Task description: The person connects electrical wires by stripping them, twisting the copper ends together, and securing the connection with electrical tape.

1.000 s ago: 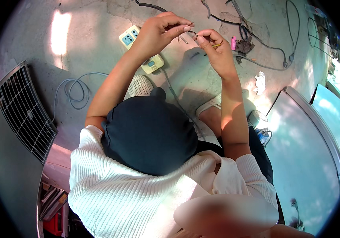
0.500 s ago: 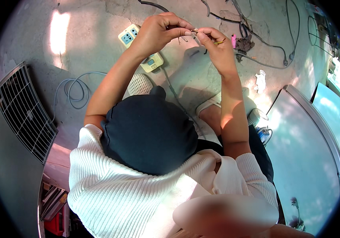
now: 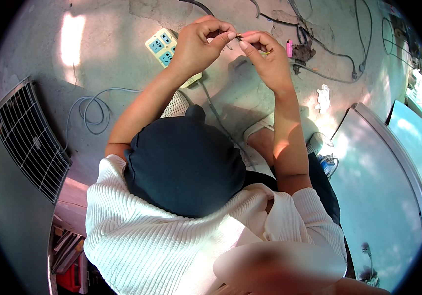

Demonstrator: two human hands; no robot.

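Note:
My left hand (image 3: pixel 203 44) and my right hand (image 3: pixel 266 61) meet at the top centre, thumbs and index fingers pinching a short thin wire (image 3: pixel 240 37) with a dark part and some yellow. Its details are too small to tell. Just below and left of my left hand lies a cream power strip (image 3: pixel 156 46) with blue sockets, partly hidden by my wrist. A pink lighter (image 3: pixel 289 48) lies beside my right hand, next to a dark crumpled lump (image 3: pixel 302 52). My dark-trousered knee (image 3: pixel 181 162) is between my forearms.
Black cables (image 3: pixel 280 22) and grey cords (image 3: pixel 93 101) lie on the concrete floor, with white crumpled paper (image 3: pixel 323 98). A metal panel with wire grille (image 3: pixel 29 132) stands at left; pale panels (image 3: pixel 378 187) at right. My sandalled foot (image 3: pixel 257 137) is below my right hand.
My hands have drawn closer together around the wire, my right hand rising slightly. My left thumb has shifted a little, and more of the power strip's sockets show.

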